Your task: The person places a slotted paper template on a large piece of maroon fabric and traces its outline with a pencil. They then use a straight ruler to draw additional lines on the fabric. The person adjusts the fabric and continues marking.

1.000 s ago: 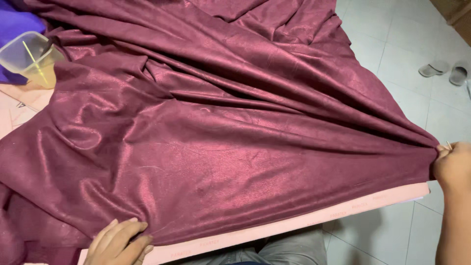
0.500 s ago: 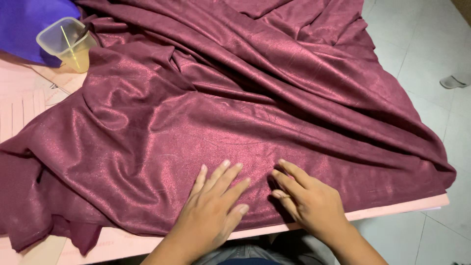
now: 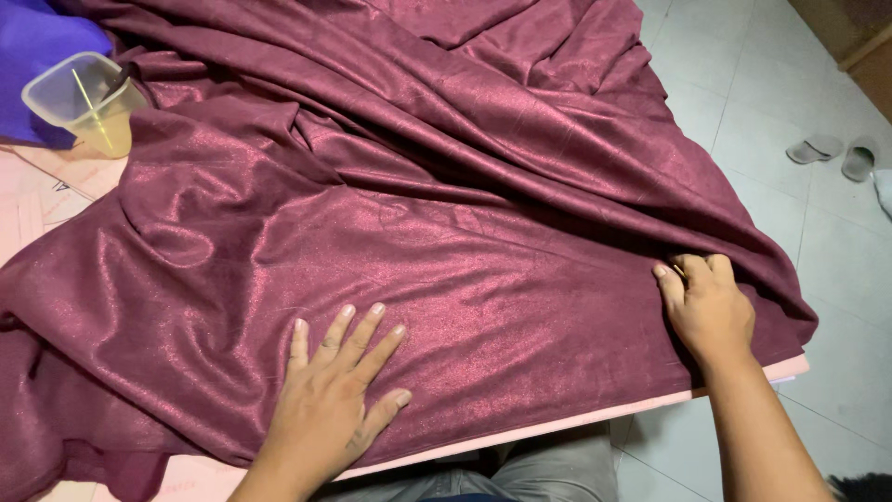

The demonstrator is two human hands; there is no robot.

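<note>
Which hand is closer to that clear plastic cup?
Left. The left hand lies flat on the maroon fabric, below the plastic cup; the right hand is across the table.

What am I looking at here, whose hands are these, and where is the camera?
There is no machine: a person works with two bare hands, filmed by a camera worn on their head, looking down. A large dark red cloth with a slight sheen lies rumpled across a pink table. The left hand rests flat on the cloth, fingers spread. The right hand rests on the cloth near its right side, fingers curled at a fold; whether it pinches the cloth I cannot tell. At the far left stands a clear plastic cup beside a blue cloth. Sandals lie on the tiled floor.
</note>
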